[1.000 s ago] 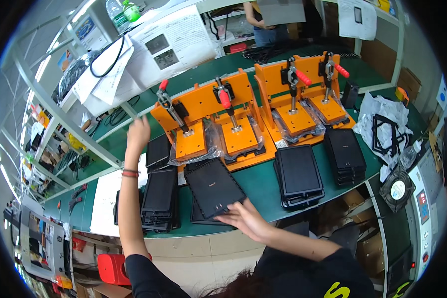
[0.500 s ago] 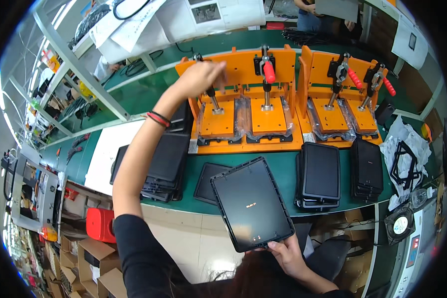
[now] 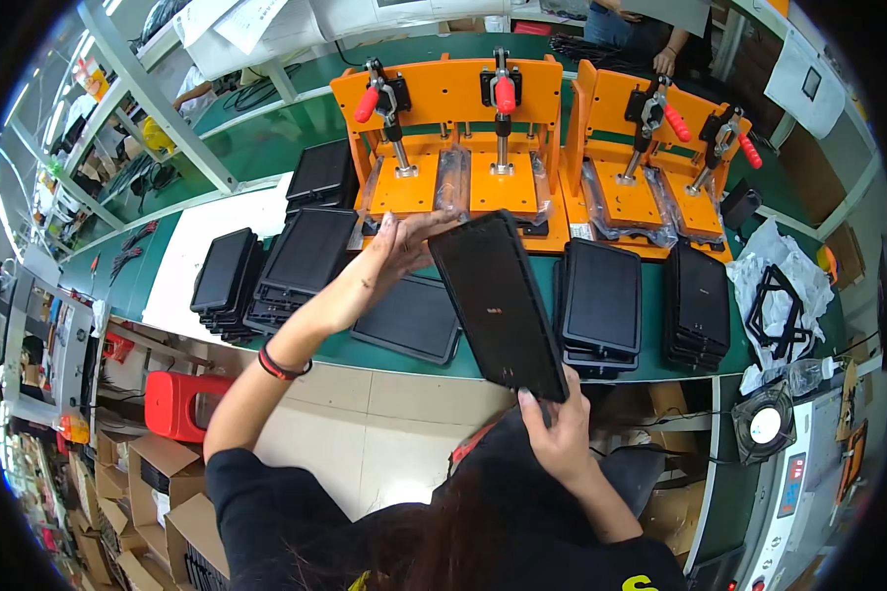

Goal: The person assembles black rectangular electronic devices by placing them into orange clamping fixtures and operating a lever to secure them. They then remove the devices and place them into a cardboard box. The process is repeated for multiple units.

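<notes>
My right hand (image 3: 560, 433) grips the lower end of a black tablet-shaped housing (image 3: 493, 305), thumb on its face, holding it tilted above the bench's front edge. By the housing's upper left corner is my left hand (image 3: 399, 246), fingers stretched out; whether they touch the corner is unclear. A similar flat black panel (image 3: 409, 320) lies on the bench under my left hand. Behind stands an orange clamping fixture (image 3: 448, 94) with red-handled toggle clamps, their plungers down on orange plates (image 3: 404, 192) over plastic-wrapped pieces.
A second orange fixture (image 3: 611, 138) stands to the right. Stacks of black panels (image 3: 601, 295) flank the work area, more at left (image 3: 306, 246). At right are white plastic wrap (image 3: 759, 256) with black frames and a fan (image 3: 765, 424). A red stool (image 3: 172, 404) stands lower left; another person's hand (image 3: 666, 61) is at the back.
My left hand has come down from the left clamp toward the housing's upper corner. My right hand has raised and turned the housing more upright. The view has shifted slightly.
</notes>
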`<control>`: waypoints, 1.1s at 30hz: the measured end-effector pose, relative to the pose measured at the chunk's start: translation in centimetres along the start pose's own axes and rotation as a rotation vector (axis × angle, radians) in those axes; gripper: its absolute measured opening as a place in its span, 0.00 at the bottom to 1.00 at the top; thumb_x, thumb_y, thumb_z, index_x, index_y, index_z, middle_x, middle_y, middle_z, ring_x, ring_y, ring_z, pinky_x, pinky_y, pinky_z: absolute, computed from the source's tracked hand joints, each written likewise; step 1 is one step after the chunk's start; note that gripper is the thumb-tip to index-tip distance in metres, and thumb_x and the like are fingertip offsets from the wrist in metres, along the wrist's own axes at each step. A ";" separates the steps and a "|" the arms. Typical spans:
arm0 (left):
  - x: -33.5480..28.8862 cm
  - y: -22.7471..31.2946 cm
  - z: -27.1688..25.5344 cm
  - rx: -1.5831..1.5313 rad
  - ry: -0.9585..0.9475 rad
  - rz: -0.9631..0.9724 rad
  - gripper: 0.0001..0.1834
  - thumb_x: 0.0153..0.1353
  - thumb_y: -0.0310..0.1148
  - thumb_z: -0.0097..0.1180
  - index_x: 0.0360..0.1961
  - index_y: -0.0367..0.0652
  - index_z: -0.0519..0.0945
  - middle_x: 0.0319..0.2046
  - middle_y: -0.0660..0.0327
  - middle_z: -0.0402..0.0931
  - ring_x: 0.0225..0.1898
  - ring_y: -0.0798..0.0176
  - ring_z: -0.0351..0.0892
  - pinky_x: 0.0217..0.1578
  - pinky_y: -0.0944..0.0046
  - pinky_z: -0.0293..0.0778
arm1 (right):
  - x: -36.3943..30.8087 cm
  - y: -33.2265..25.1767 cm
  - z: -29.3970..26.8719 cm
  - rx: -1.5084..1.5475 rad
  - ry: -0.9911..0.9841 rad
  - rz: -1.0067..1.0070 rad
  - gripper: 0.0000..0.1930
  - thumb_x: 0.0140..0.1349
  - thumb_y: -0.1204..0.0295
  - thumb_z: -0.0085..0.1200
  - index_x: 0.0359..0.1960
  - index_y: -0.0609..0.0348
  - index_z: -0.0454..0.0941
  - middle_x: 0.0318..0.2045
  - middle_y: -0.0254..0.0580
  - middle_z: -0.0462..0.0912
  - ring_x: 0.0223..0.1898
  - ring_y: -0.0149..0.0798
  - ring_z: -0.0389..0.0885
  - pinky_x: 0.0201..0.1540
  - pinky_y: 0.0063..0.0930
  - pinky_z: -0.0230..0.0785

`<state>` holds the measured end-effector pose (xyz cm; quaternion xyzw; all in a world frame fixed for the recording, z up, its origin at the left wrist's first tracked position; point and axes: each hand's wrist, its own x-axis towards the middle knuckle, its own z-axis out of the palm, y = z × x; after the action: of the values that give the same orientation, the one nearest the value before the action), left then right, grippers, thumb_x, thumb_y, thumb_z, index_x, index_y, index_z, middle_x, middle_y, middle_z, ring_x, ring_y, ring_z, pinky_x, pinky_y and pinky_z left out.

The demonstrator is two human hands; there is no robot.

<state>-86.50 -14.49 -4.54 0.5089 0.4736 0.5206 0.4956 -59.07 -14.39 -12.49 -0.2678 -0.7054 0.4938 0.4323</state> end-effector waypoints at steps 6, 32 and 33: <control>-1.5 0.4 -1.1 -0.286 0.068 -0.149 0.47 0.64 0.67 0.24 0.66 0.33 0.55 0.65 0.50 0.56 0.67 0.56 0.54 0.65 0.56 0.52 | 3.6 1.2 1.1 -0.612 -0.163 -0.453 0.35 0.47 0.88 0.52 0.58 0.38 0.73 0.48 0.50 0.72 0.50 0.47 0.75 0.53 0.36 0.72; -6.5 -4.3 -2.4 -0.240 0.237 -0.014 0.40 0.68 0.61 0.24 0.68 0.39 0.46 0.62 0.43 0.59 0.65 0.53 0.60 0.61 0.57 0.62 | 7.0 4.4 5.1 0.316 0.083 0.044 0.34 0.60 0.84 0.51 0.65 0.57 0.48 0.44 0.57 0.75 0.42 0.42 0.82 0.41 0.31 0.82; -5.8 -4.5 -1.5 -0.170 0.400 0.017 0.36 0.69 0.58 0.24 0.65 0.40 0.49 0.58 0.44 0.65 0.59 0.54 0.67 0.57 0.59 0.67 | 7.0 4.8 5.5 0.298 0.078 0.061 0.34 0.60 0.83 0.51 0.65 0.57 0.47 0.44 0.57 0.75 0.41 0.42 0.83 0.40 0.31 0.82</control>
<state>-87.94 -20.00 -9.46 0.3557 0.5128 0.6534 0.4285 -67.48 -9.51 -15.32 -0.2408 -0.5986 0.5952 0.4790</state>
